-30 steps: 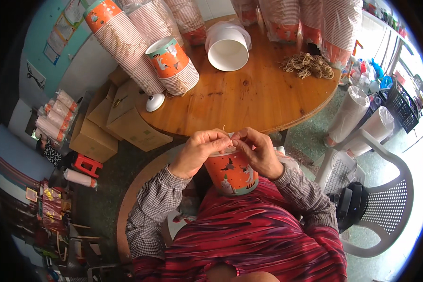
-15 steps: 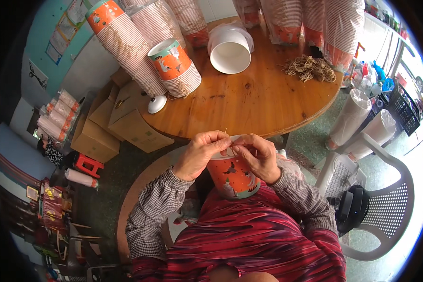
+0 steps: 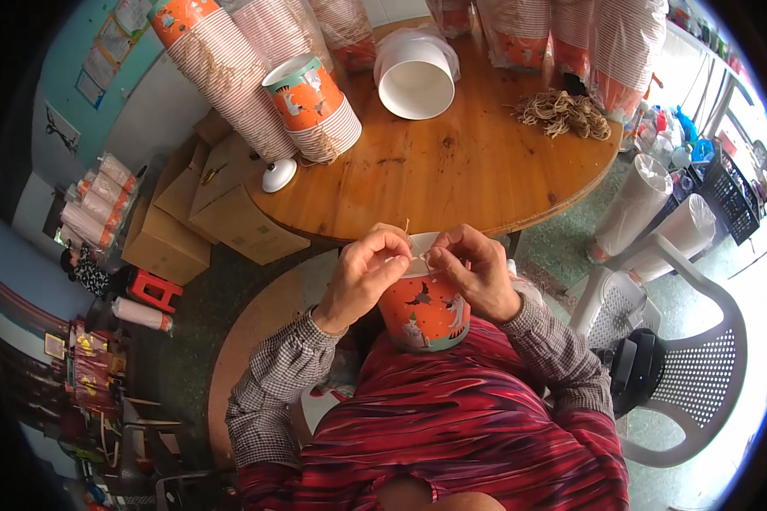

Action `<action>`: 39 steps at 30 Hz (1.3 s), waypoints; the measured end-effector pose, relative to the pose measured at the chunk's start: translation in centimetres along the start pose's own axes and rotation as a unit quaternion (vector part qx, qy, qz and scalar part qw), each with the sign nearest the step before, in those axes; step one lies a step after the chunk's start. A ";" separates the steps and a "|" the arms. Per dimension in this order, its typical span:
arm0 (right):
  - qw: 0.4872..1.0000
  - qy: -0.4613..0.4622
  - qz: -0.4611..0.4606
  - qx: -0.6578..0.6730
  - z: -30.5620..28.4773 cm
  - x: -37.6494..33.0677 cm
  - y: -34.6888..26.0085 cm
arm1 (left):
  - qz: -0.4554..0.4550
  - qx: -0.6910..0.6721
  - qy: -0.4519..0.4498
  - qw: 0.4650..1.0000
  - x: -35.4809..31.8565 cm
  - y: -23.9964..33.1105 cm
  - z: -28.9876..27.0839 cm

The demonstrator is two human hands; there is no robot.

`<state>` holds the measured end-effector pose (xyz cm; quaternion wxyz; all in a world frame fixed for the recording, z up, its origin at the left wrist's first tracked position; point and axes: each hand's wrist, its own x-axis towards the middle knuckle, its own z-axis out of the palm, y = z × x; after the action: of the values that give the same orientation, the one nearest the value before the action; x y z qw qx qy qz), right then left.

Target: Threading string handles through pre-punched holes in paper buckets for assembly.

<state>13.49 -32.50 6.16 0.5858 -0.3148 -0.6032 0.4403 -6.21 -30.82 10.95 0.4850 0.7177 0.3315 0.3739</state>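
A: At the table (image 3: 452, 183) edge, we hold the cup (image 3: 423, 308) upright in our lap, against the body, so the rim stays steady.

B: Hand state?

A: Left hand (image 3: 362, 277) is pinched narrow on a thin string (image 3: 418, 258) at the rim. Right hand (image 3: 477, 268) is pinched on the same string, its palm against the cup wall as a brace.

B: Supplies?

A: Cord pile (image 3: 562, 111) and white bowl (image 3: 416, 85) lie on the table, well apart from the cup. Cup stacks (image 3: 311, 106) stand to the left.
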 end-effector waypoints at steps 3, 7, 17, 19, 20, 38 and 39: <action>0.999 0.005 0.013 0.029 -0.2 0.1 0.2 | 0.059 0.017 0.012 0.998 -0.5 -0.4 0.6; 1.000 0.010 -0.002 -0.002 -0.4 0.2 0.7 | 0.099 0.057 0.003 0.993 -1.0 -0.5 0.9; 0.974 0.024 -0.106 -0.198 0.7 0.6 0.5 | 0.181 0.137 -0.020 0.974 -0.9 -1.2 1.0; 0.977 0.020 -0.100 -0.186 0.6 1.0 0.4 | 0.181 0.125 -0.021 0.975 -1.0 -1.5 0.9; 0.992 -0.028 -0.050 -0.115 0.4 1.5 0.0 | 0.187 0.105 -0.017 0.977 -1.1 -1.4 0.8; 0.960 -0.180 0.181 0.113 0.3 5.0 -1.1 | 0.022 0.060 0.056 0.996 -2.1 -1.9 -1.1; 0.960 -0.179 0.182 0.112 0.4 4.9 -0.9 | 0.022 0.058 0.055 0.997 -2.1 -2.0 -1.2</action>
<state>12.64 -28.54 9.14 0.4098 -0.2678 -0.5776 0.6532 -8.50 -31.45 8.89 0.4150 0.7300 0.3627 0.4041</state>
